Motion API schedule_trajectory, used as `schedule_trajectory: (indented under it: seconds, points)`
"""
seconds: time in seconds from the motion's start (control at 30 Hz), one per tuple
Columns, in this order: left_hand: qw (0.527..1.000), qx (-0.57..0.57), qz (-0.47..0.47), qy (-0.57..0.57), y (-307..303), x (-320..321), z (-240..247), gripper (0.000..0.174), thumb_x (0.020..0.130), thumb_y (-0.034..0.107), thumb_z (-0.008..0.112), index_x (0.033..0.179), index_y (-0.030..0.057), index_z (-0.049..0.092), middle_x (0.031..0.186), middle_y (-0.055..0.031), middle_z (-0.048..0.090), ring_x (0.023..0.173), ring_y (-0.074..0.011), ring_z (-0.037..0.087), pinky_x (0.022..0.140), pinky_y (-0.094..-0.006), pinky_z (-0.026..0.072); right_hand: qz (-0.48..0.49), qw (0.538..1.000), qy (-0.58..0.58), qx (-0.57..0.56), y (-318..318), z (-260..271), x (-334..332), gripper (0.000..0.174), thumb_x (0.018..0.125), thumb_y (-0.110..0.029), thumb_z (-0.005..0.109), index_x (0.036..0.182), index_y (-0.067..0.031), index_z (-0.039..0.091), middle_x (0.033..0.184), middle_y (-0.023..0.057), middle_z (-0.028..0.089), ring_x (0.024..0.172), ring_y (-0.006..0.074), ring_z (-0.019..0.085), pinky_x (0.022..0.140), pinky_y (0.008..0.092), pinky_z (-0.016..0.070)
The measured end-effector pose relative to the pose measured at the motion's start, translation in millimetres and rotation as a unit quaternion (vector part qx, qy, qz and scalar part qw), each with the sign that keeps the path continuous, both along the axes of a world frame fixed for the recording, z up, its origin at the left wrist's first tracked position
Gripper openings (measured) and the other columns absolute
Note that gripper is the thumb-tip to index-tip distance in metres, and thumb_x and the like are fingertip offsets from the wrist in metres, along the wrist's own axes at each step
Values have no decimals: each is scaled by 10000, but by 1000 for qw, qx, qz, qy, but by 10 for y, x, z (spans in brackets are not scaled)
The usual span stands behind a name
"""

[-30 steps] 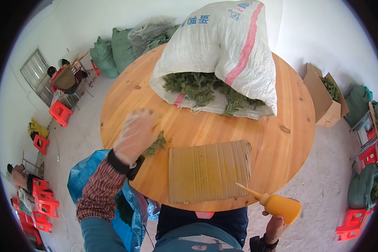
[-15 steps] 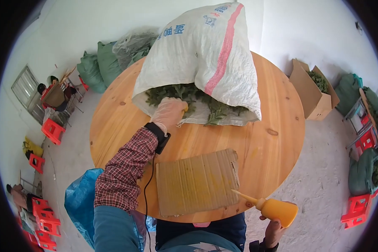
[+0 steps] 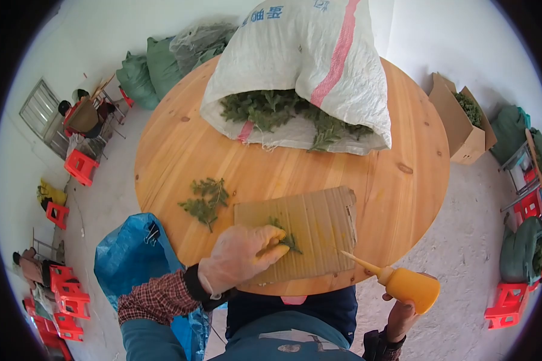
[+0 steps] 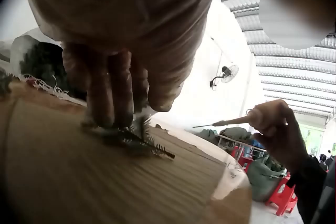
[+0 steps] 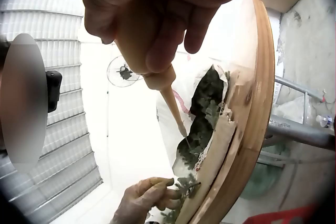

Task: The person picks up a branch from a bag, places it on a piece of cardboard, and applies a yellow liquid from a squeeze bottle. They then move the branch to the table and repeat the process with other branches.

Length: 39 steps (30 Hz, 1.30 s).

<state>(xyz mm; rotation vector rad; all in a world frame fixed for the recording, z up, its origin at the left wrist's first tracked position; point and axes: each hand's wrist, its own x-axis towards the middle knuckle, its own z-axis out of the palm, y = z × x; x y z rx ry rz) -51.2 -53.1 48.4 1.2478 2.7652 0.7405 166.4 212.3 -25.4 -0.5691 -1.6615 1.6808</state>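
My left hand (image 3: 241, 253), in a thin clear glove, pinches a small green sprig (image 3: 291, 242) between thumb and fingers. The sprig lies low over the left half of a ribbed cardboard sheet (image 3: 325, 213) with yellow smears. In the left wrist view the fingertips point down and the sprig's stem (image 4: 163, 151) sticks out beside them. My bare right hand (image 3: 401, 320) grips a yellow-orange squeeze bottle (image 3: 412, 290) beyond the table's front right edge. Its long thin nozzle (image 3: 361, 263) points up and left over the cardboard's right side. More green sprigs (image 3: 206, 203) lie left of the cardboard.
A white woven sack (image 3: 259, 66) with a pink stripe lies on the round wooden table (image 3: 397, 180), its mouth full of greenery facing me. Blue plastic sheeting (image 3: 126, 253) hangs at the table's left. An open carton (image 3: 464, 138) stands right, red stools (image 3: 81, 167) left.
My left hand went from the table's left side to the sack's mouth, then back down to the cardboard, where it has a sprig. The bottle stays in my right hand, nearly still.
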Motion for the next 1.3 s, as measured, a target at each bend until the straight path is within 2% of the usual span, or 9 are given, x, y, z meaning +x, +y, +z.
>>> schedule_trajectory:
  seconds: [0.13,0.27,0.37,0.63,0.87,0.9,0.97,1.2,1.3]
  points:
    - [997,40,49,37,-208,168,23,239,850,194,741,1065,96,702,843,-90,702,775,-288,682,692,-375,518,0,1000,1,1,-73,43,-3,944,762,-736,723,1304,-25,421,1124,114,583,877,229,685,554,291,561]
    - [979,-46,75,184,-300,122,106,297,832,168,736,1120,108,692,970,-64,706,893,-257,685,762,-368,508,16,1000,14,-2,-145,64,-52,938,758,-733,728,1291,-23,428,1110,105,565,863,225,681,553,285,562]
    - [978,-71,-46,190,-235,155,-9,338,874,182,674,1199,92,650,1200,-82,628,1074,-244,614,862,-387,480,31,999,17,-4,-202,92,-118,938,754,-729,735,1288,-23,427,1103,98,551,856,222,676,552,286,566]
    - [951,-99,-88,279,-163,96,-149,416,868,180,688,1274,107,626,1281,-100,569,1152,-263,552,863,-377,466,54,998,12,-24,-309,117,-244,944,742,-712,758,1304,-36,414,1128,86,524,852,220,668,543,305,580]
    - [985,-114,-39,123,-67,48,-85,432,864,171,689,1282,93,616,1189,-98,580,1089,-282,567,858,-399,472,43,999,14,-28,-304,96,-243,947,743,-710,758,1315,-39,411,1132,89,529,852,223,671,541,307,577]
    - [987,-118,-31,102,-59,39,-85,424,861,169,692,1272,90,621,1166,-97,581,1075,-285,570,856,-403,474,39,999,14,-33,-318,137,-264,939,739,-712,762,1283,-37,403,1099,99,547,791,219,675,559,304,576]
    - [989,-106,-38,99,-67,12,-128,409,859,162,692,1257,92,628,1132,-94,585,1055,-285,581,839,-400,482,32,998,15,-43,-338,191,-294,925,729,-717,769,1220,-33,386,1034,118,585,669,211,682,594,298,575]
    - [990,-85,-35,104,-138,35,-233,346,850,125,689,1194,109,656,1034,-78,619,956,-284,625,759,-377,521,47,998,0,-33,-263,77,-224,938,754,-730,732,1272,-19,407,1080,105,555,737,209,680,561,295,570]
    - [971,-135,-97,170,-170,80,-180,375,861,111,641,1233,63,628,1039,-84,596,906,-253,613,742,-366,523,49,999,-8,-21,-270,70,-222,949,764,-745,709,1291,-12,418,1096,101,543,761,206,678,541,291,568]
